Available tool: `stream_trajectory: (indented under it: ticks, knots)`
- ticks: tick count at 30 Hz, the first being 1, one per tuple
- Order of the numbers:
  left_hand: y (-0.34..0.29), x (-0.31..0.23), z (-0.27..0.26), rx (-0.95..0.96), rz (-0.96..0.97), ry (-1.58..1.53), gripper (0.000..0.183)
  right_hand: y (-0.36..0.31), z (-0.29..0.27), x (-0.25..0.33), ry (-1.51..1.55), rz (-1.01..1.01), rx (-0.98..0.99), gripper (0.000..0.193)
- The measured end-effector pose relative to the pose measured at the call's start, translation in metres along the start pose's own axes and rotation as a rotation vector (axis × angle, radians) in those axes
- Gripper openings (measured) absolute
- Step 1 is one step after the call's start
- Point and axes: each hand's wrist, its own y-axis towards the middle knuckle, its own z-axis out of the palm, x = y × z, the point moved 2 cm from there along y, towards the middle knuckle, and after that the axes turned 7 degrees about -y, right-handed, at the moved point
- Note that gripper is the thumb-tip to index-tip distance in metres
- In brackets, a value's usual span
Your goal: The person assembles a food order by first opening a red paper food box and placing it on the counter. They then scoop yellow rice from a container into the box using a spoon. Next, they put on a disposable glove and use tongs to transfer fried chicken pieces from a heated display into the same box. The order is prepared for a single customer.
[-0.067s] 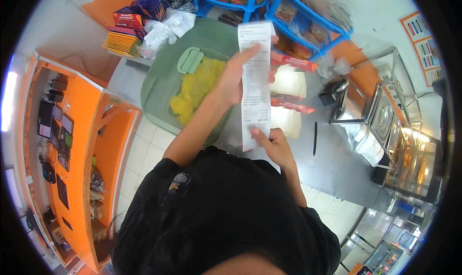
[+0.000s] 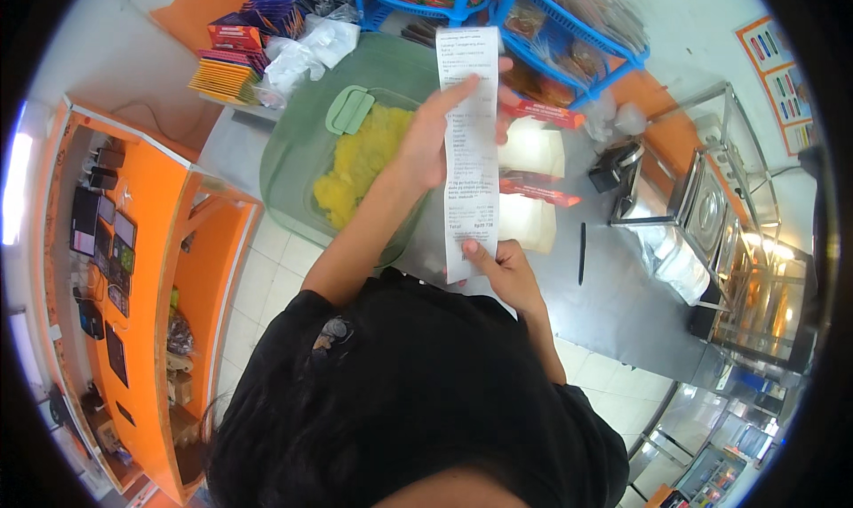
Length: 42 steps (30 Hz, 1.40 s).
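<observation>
A long white printed receipt [image 2: 471, 162] is stretched upright in front of me between both hands. My left hand [image 2: 426, 144] has it between the fingers near the upper part: one finger lies across the front, while other fingertips show past the right edge. Low on the strip, my right hand [image 2: 511, 273] pinches it, thumb on the front and fingers mostly hidden behind. Beyond the receipt, two open white paper boxes [image 2: 533, 228] with red flaps stand on the metal counter [image 2: 613, 304], partly covered by it.
Left of the receipt is a large green tub [image 2: 289, 153] with yellow, fluffy-looking contents [image 2: 355, 170]. A black pen [image 2: 582, 255] lies right of the boxes. Blue racks [image 2: 569, 37] stand behind, a glass-and-metal display case [image 2: 711, 206] at right, an orange shelf [image 2: 142, 268] at left.
The receipt's upper end has risen slightly and shows more of its printed front. Both hands keep nearly the same place and hold.
</observation>
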Motion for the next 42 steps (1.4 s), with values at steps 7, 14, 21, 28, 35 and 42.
stream_trajectory:
  ticks: [7, 14, 21, 28, 35, 42]
  knots:
    - [0.01, -0.001, 0.034, 0.21, 0.04, -0.108, 0.049, -0.05, 0.003, 0.002, 0.061, 0.088, -0.014, 0.047]
    - [-0.001, 0.01, 0.062, 0.269, 0.049, -0.145, 0.045, -0.078, -0.002, 0.004, -0.014, 0.112, -0.032, 0.048]
    - [-0.014, 0.011, 0.056, 0.281, -0.012, -0.299, 0.043, -0.085, 0.002, 0.004, -0.074, 0.03, 0.097, 0.045]
    - [-0.037, -0.003, 0.048, 0.049, 0.019, -0.023, 0.046, -0.081, 0.012, 0.008, -0.071, 0.059, 0.146, 0.044]
    - [-0.073, -0.024, 0.046, -0.123, -0.04, 0.109, 0.045, -0.068, 0.024, 0.004, 0.016, 0.122, 0.206, 0.042]
    - [-0.127, -0.096, 0.033, -0.233, 0.046, 0.208, 0.042, -0.024, 0.017, 0.014, -0.342, -0.211, 0.52, 0.034]
